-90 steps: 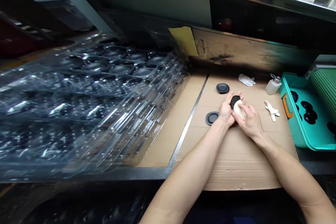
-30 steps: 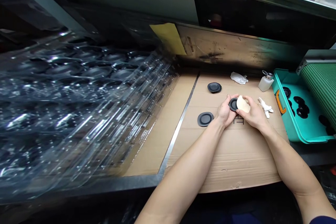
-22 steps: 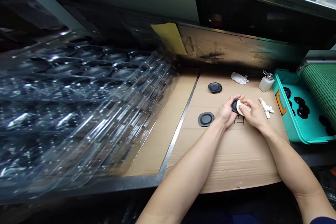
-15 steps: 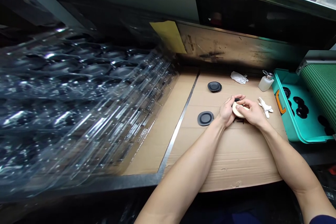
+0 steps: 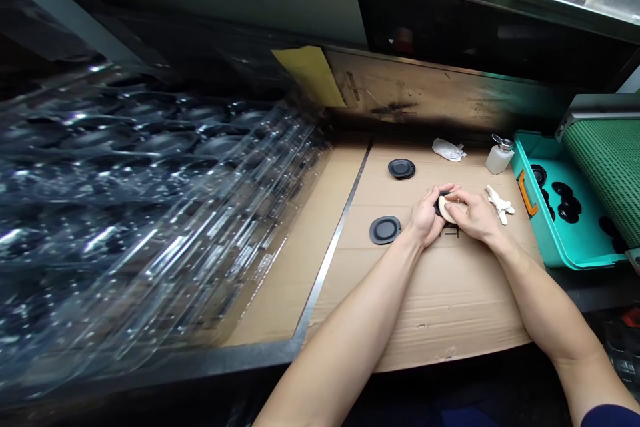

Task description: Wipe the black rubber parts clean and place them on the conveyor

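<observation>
My left hand (image 5: 424, 219) is closed around a small black round part (image 5: 440, 203), which shows only in part between my hands. My right hand (image 5: 474, 215) pinches a cream-coloured round pad (image 5: 449, 211) and holds it against the black part. Both hands are just above the cardboard (image 5: 440, 307). To their left lies a dark oval part (image 5: 385, 230) with a raised rim. Another dark oval part (image 5: 401, 169) rests farther back.
Stacked clear plastic trays (image 5: 165, 213) fill the left side. At the back right are a crumpled white wipe (image 5: 449, 149), a pump bottle (image 5: 499, 155) and a white cloth scrap (image 5: 500, 204). A teal bin (image 5: 560, 250) with black parts stands beside a green conveyor belt (image 5: 610, 160).
The pad has shifted on the black part, so more of the black part shows beside it. The whole view has moved slightly; both hands stay together.
</observation>
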The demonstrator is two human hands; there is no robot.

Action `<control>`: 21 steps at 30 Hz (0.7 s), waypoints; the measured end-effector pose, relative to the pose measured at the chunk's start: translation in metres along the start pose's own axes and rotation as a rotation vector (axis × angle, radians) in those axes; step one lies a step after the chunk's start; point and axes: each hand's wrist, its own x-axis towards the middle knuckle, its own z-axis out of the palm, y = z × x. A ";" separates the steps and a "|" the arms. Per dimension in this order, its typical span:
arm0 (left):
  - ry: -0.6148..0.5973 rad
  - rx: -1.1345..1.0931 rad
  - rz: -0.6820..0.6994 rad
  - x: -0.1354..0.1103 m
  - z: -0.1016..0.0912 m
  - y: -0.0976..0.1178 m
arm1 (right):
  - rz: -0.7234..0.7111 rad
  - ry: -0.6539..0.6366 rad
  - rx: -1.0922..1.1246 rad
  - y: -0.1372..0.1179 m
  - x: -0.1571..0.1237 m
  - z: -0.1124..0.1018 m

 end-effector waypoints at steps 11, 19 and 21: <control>0.028 -0.102 -0.013 0.005 -0.003 0.000 | 0.094 0.096 -0.313 -0.007 0.010 0.031; 0.044 -0.101 0.006 0.007 -0.002 -0.002 | 0.120 0.056 -0.370 -0.009 0.010 0.027; 0.071 -0.112 0.025 0.008 -0.002 -0.003 | 0.112 0.040 -0.373 -0.013 0.010 0.027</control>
